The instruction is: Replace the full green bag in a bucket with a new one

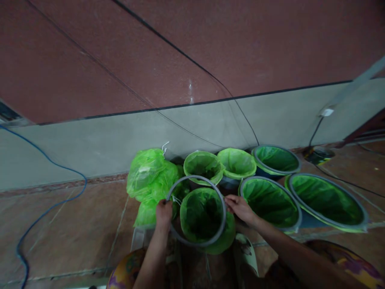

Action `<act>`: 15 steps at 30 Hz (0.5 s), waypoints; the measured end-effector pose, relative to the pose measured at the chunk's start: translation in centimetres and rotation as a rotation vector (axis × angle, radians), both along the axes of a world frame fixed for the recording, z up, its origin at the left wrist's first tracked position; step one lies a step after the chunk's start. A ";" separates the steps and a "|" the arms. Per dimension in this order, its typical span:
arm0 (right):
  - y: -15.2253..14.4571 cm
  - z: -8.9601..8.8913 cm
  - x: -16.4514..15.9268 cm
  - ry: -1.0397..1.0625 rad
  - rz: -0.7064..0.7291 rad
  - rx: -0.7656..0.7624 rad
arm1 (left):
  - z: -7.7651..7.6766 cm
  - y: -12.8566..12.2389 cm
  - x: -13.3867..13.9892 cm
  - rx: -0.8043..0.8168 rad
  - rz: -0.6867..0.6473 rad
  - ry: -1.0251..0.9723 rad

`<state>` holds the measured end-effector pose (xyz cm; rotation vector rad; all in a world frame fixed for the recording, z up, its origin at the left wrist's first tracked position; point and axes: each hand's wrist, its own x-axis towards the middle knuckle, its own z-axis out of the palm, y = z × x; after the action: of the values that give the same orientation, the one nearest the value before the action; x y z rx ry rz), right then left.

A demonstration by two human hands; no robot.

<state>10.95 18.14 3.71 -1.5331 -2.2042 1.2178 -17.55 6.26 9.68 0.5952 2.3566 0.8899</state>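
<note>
Between my two hands is a grey plastic ring (pixel 197 177), a bin rim, held over a bin lined with a green bag (pixel 201 212). My left hand (pixel 164 214) is closed around the ring's left side. With pinched fingers, my right hand (pixel 239 206) grips its right side. Below the ring, the liner is spread open and folded over the bin's edge, with part of the bag hanging outside at the lower right. The bin's own wall is mostly hidden by the bag.
Tied green bags (pixel 150 176) are heaped at left. Behind stand two lined bins without grey rings (pixel 203 162). Lined bins with grey rings (pixel 270 200) stand at right. A blue cable (pixel 54 204) crosses the tiled floor. A dark can (pixel 320 154) sits by the wall (pixel 120 148).
</note>
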 end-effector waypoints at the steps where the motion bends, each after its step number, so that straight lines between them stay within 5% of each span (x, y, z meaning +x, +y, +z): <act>1: 0.7 0.3 -0.6 -0.004 -0.007 0.033 | 0.8 -0.1 -0.8 0.073 0.018 -0.042; 5: 3.3 0.4 -3.2 -0.238 0.047 0.183 | 3.7 -0.8 -2.8 0.459 0.183 -0.295; 9: 4.2 -2.4 -5.6 -0.424 0.125 0.158 | 5.2 -1.5 -3.8 0.686 0.374 -0.297; 15: 3.7 -5.6 -6.4 -0.516 0.067 0.130 | 5.8 -1.5 -4.4 0.859 0.375 -0.364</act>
<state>4.50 21.82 -1.93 -1.8941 -2.5968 0.7276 -21.93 4.72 15.52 0.2496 1.7045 2.0181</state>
